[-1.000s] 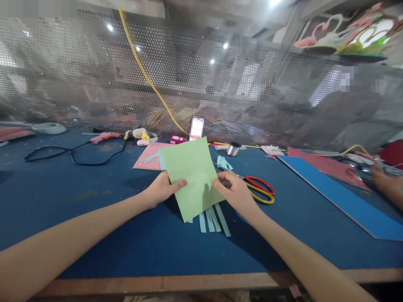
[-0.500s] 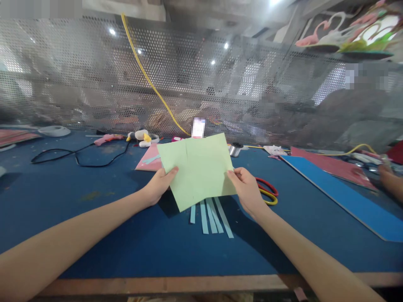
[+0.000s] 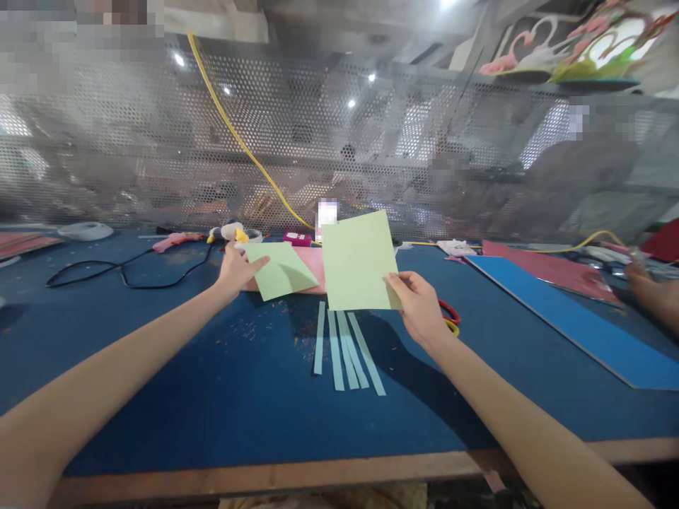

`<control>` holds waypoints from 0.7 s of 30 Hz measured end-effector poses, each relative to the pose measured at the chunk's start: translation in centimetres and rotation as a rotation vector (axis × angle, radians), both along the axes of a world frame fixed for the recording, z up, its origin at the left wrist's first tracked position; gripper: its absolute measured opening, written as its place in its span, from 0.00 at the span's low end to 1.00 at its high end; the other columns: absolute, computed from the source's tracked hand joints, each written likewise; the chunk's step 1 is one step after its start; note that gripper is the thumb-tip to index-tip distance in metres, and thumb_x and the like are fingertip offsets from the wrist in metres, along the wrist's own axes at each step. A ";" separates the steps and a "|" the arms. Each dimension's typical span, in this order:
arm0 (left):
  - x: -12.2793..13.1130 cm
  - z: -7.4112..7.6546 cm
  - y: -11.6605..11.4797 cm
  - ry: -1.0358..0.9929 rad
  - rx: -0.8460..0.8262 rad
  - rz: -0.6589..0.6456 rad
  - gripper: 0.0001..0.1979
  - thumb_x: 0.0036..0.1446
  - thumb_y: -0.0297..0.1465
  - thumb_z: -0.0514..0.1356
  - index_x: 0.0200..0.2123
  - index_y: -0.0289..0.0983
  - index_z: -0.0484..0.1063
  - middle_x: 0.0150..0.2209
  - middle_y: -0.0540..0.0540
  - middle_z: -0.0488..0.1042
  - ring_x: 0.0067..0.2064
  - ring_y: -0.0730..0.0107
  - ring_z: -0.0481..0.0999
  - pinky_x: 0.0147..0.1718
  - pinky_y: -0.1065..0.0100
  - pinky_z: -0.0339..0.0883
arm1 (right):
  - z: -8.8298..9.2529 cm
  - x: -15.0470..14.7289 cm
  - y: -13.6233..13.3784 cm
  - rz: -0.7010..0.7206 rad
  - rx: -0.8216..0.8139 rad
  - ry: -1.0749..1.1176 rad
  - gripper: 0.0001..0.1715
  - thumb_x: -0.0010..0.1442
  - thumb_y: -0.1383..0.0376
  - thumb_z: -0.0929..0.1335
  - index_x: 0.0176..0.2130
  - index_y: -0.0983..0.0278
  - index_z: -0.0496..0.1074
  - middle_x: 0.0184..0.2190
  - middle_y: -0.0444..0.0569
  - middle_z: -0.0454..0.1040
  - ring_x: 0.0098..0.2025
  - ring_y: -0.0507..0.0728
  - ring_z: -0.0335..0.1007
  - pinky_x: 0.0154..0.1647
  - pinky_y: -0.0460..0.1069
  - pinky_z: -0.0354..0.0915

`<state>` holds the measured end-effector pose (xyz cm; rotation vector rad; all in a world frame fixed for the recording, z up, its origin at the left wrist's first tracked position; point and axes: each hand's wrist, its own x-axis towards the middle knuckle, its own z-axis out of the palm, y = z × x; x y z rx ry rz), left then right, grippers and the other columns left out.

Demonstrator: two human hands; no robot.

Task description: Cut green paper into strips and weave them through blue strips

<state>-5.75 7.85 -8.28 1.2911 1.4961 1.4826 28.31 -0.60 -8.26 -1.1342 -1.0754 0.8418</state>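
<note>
Between the thumb and fingers of my left hand (image 3: 237,271) is a pale green paper piece (image 3: 283,270), held over a pink sheet (image 3: 314,267) on the table. My right hand (image 3: 421,304) pinches a larger, squarish green paper sheet (image 3: 358,261), raised upright in front of me. The two green papers are apart. Below them, several light blue paper strips (image 3: 335,353) lie fanned out on the blue tabletop. Beside my right wrist are the red and yellow handles of scissors (image 3: 450,318), partly hidden by the hand.
A pink glue gun (image 3: 177,242) with a black cord lies at the back left. On the right rest a long blue board (image 3: 573,322) and a red sheet (image 3: 552,268). Another person's hand (image 3: 652,290) is at the far right. Perforated metal mesh (image 3: 302,148) stands behind the table.
The green paper, held in both hands as one torn-looking sheet, is now two separate pieces. My left hand has moved left and up with the smaller piece; more of the blue strips shows.
</note>
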 end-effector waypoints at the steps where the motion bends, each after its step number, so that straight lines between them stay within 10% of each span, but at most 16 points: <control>1: 0.3 0.2 -0.1 0.050 0.069 0.067 0.46 0.44 0.31 0.72 0.64 0.34 0.55 0.66 0.30 0.58 0.66 0.45 0.60 0.61 0.50 0.60 | 0.1 -0.1 0.0 0.007 -0.004 0.004 0.22 0.48 0.50 0.75 0.35 0.62 0.71 0.31 0.48 0.78 0.31 0.58 0.74 0.31 0.50 0.69; 4: 2.3 0.8 -1.6 0.139 0.235 0.047 0.28 0.59 0.35 0.62 0.60 0.33 0.61 0.64 0.32 0.61 0.63 0.52 0.65 0.61 0.55 0.60 | 0.3 -0.5 -0.3 0.044 -0.026 0.011 0.21 0.49 0.50 0.75 0.33 0.62 0.70 0.29 0.46 0.77 0.29 0.56 0.73 0.29 0.50 0.68; 9: 7.3 0.1 -7.4 -0.248 -0.184 -0.581 0.26 0.59 0.43 0.63 0.55 0.35 0.65 0.48 0.36 0.78 0.41 0.59 0.81 0.40 0.60 0.76 | 0.5 -1.6 -1.3 0.172 -0.074 -0.045 0.20 0.49 0.52 0.76 0.28 0.62 0.68 0.22 0.40 0.72 0.22 0.51 0.66 0.22 0.45 0.61; 15: 8.4 -1.9 -9.6 -0.577 -0.275 -0.508 0.22 0.56 0.29 0.67 0.53 0.38 0.67 0.45 0.42 0.80 0.41 0.63 0.82 0.40 0.66 0.78 | 0.9 -1.8 -2.1 0.484 -0.131 -0.048 0.26 0.61 0.46 0.65 0.46 0.63 0.72 0.27 0.47 0.76 0.25 0.57 0.73 0.26 0.50 0.69; 21: 7.6 -2.4 -8.7 -0.620 -0.280 -0.535 0.25 0.57 0.27 0.65 0.56 0.39 0.64 0.47 0.42 0.80 0.40 0.64 0.82 0.38 0.68 0.78 | 0.5 -1.5 -1.5 0.519 0.084 -0.293 0.46 0.58 0.53 0.69 0.69 0.51 0.48 0.55 0.54 0.71 0.36 0.58 0.77 0.36 0.56 0.74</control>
